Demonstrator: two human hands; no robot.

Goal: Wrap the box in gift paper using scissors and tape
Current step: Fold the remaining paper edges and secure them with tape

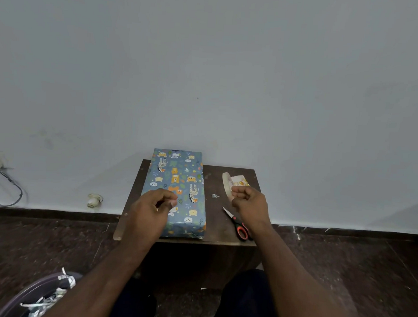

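The box, wrapped in blue gift paper printed with animals, lies lengthwise on the left half of a small brown table. My left hand hovers over the box's near left part with curled fingers and thumb pressed to forefinger; nothing shows between them. My right hand is to the right of the box, its curled fingers holding the upright tape roll. A scrap of patterned paper lies behind the roll. The red-and-black-handled scissors lie closed on the table under my right wrist.
A tiny paper shred lies between box and roll. A bin with paper offcuts stands at the lower left on the dark floor. The table stands against a grey wall with a socket and cable at the left.
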